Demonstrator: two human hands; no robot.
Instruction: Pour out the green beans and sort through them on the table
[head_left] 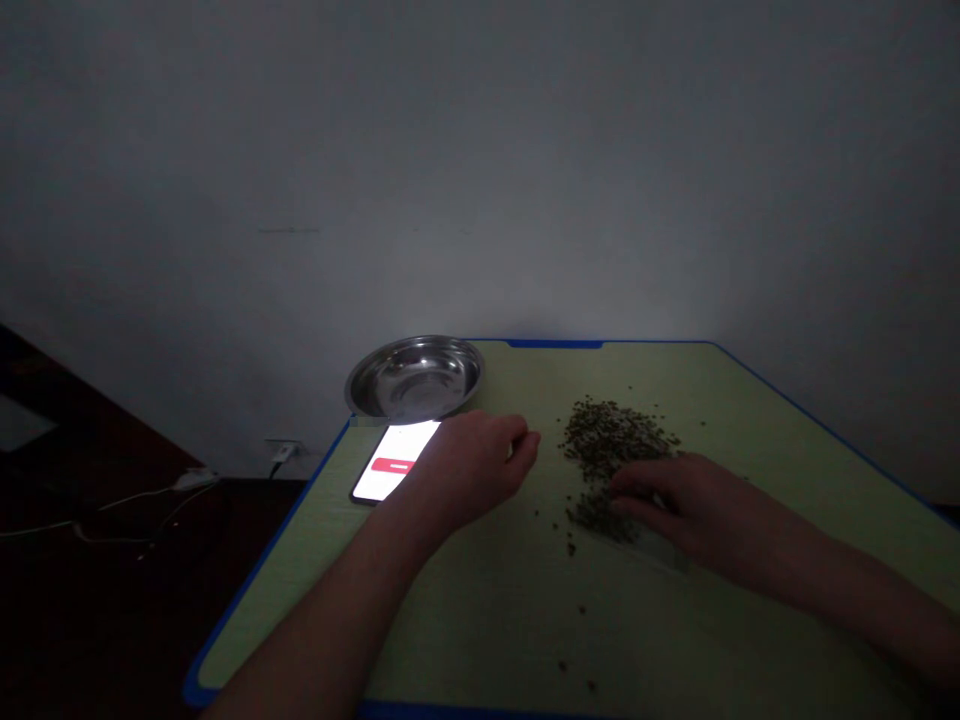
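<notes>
A loose pile of small dark brown grains (611, 435), perhaps seeds or beans, lies spread on the pale green table. My right hand (671, 500) is at the near side of the pile, thumb and fingers curled together among the grains; what they pinch is hidden. Beneath that hand is something clear and thin (660, 550), which looks like plastic, with grains at its left end. Left of the pile, my left hand (491, 450) hovers with its fingers curled closed; anything inside them is too small to make out. Its wrist partly covers a lit phone (382, 482).
A shiny steel bowl (416, 380) stands at the table's back left corner, behind the phone. The table (480, 620) has a blue rim and meets a grey wall. Stray grains dot its near part. A plug (283, 453) and white cables (120, 538) are at the left.
</notes>
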